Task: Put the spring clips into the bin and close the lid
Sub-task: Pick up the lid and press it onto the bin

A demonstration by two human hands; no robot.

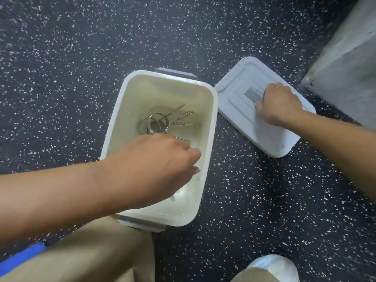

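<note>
Sitting on the dark speckled floor (61, 58), the white bin (210, 127) stands open with grey latches at its far and near ends, and the spring clips (158, 123) lie inside at its bottom: coiled wire rings with long thin arms, tangled together. No brand or writing can be read anywhere; the only mark is a plain grey rectangle (253, 95) on the lid (240, 110), and whether it is a label or a recess cannot be told. The lid lies flat on the floor just right of the bin, its near corner almost touching the bin's rim. The left hand (160, 159) reaches over the bin's near half with fingers curled loosely downward; whether it holds a clip cannot be told, since the palm is hidden. The right hand (280, 104) rests on the lid, fingers bent around the grey rectangle. A grey block (345, 68) rises at the upper right. Tan trousers (91, 253), a white shoe (272, 267) and a blue edge (22, 255) fill the bottom.
</note>
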